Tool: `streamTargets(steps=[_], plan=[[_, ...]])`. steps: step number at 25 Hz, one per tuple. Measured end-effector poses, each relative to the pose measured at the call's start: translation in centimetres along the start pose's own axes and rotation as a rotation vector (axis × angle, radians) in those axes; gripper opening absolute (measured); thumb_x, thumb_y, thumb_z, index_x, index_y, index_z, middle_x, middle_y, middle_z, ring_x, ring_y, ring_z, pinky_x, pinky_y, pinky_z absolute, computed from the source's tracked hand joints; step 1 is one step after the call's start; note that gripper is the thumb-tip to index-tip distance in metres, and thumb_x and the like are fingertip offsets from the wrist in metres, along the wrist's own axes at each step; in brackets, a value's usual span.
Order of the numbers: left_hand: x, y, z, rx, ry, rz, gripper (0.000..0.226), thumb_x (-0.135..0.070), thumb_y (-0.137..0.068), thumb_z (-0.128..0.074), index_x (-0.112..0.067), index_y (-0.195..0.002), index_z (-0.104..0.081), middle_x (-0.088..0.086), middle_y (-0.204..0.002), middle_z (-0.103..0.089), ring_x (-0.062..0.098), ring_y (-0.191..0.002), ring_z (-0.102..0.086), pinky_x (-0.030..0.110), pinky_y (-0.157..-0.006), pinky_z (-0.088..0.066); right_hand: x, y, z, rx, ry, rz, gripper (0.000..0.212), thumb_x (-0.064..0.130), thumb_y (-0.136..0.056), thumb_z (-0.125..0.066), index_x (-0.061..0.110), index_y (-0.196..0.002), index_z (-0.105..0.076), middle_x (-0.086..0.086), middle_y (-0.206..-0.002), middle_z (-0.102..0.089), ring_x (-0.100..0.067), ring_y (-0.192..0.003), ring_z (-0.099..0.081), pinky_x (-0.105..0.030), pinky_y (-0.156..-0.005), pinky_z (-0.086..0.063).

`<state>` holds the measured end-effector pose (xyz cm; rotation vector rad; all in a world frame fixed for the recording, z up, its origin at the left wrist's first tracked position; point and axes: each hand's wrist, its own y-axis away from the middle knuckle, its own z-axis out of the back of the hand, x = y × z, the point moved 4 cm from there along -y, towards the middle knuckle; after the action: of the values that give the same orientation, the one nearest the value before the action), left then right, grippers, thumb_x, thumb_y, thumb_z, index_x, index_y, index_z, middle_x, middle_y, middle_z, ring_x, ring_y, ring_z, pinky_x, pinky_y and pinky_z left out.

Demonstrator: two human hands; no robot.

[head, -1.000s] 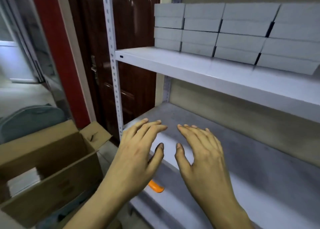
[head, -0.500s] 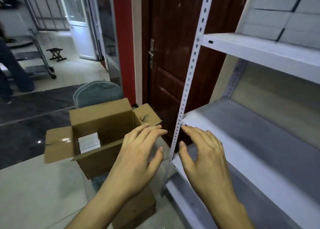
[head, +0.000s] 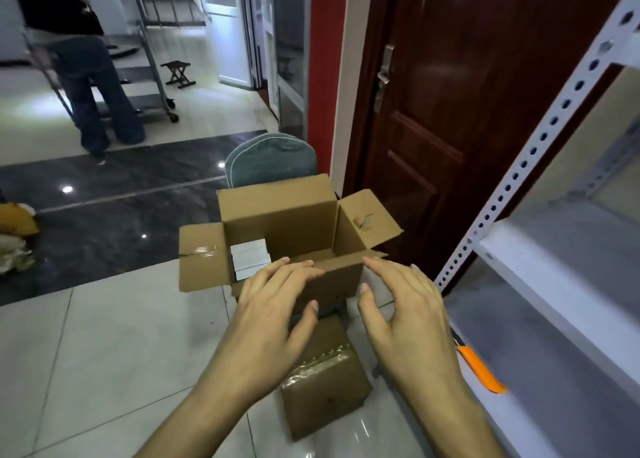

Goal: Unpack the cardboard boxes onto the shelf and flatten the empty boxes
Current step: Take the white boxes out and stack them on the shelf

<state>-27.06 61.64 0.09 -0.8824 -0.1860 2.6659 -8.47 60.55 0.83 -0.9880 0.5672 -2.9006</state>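
An open cardboard box (head: 280,211) stands raised in front of me with its flaps spread out. A few small white boxes (head: 250,258) lie stacked in its left part. My left hand (head: 273,315) hovers at the box's near wall with fingers stretched and holds nothing. My right hand (head: 408,312) floats just right of the box, fingers loosely spread, also holding nothing. A taped, closed cardboard box (head: 323,378) lies on the floor under my hands. The white metal shelf (head: 540,277) stands at the right.
An orange-handled tool (head: 479,371) lies on the lowest shelf board near its edge. A dark wooden door (head: 450,111) is behind the box, a grey-green cushion (head: 270,159) behind it. A person (head: 86,59) stands by a trolley at the far left.
My view has swung left from the shelf to the open box. Both hands have moved off the shelf board and now reach over the box's near edge.
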Motion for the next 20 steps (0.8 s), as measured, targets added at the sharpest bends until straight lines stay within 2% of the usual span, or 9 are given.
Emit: streamTargets(steps=[5,9,12,15,20], plan=[[4.2,-1.2,0.1,-0.008,0.007,0.079,0.038,-0.038,-0.101,-0.048,-0.049,-0.137,-0.041,-0.031,-0.145,-0.037,-0.006,-0.140,-0.016,0.030,-0.116,-0.023,0.6,-2.4,-3.5,0.056,-0.021,0.017,0.035,0.030,-0.096,-0.061,0.030,-0.131,-0.063,0.011,-0.130,-0.064,0.005,-0.123,-0.040,-0.039,-0.118,-0.030],[6.4,-3.1,-0.1,-0.027,0.009,0.131,0.039,-0.036,-0.100,-0.051,-0.050,-0.135,-0.042,-0.035,-0.137,-0.038,-0.008,-0.136,-0.021,0.027,-0.111,-0.029,-0.1,-5.6,-5.4,0.096,-0.035,0.038,0.036,0.033,-0.095,-0.055,0.027,-0.129,-0.064,0.010,-0.128,-0.065,-0.008,-0.125,-0.051,-0.045,-0.116,-0.036],[8.1,-5.3,-0.6,-0.049,0.006,0.189,0.038,-0.034,-0.100,-0.051,-0.047,-0.135,-0.045,-0.034,-0.138,-0.040,-0.002,-0.140,-0.025,0.028,-0.112,-0.030,-1.5,-8.6,-7.2,0.173,-0.032,0.033,0.034,0.029,-0.097,-0.061,0.031,-0.131,-0.063,0.012,-0.131,-0.063,-0.012,-0.130,-0.049,-0.042,-0.119,-0.032],[10.1,-7.8,-1.5,-0.069,-0.011,0.277,0.037,-0.036,-0.101,-0.050,-0.050,-0.135,-0.043,-0.037,-0.136,-0.035,-0.002,-0.139,-0.026,0.024,-0.109,-0.030,-2.8,-12.1,-9.3,0.269,-0.031,0.018,0.036,0.035,-0.097,-0.057,0.034,-0.133,-0.060,0.013,-0.134,-0.060,-0.015,-0.134,-0.046,-0.044,-0.118,-0.032],[13.3,-10.3,-2.6,-0.128,-0.041,0.382,0.035,-0.028,-0.099,-0.058,-0.039,-0.132,-0.052,-0.026,-0.133,-0.049,-0.002,-0.128,-0.037,0.025,-0.102,-0.031,-4.3,-16.3,-13.7,0.395,-0.011,0.054,0.036,0.035,-0.098,-0.056,0.031,-0.133,-0.061,0.011,-0.131,-0.062,-0.018,-0.132,-0.049,-0.046,-0.117,-0.034]])
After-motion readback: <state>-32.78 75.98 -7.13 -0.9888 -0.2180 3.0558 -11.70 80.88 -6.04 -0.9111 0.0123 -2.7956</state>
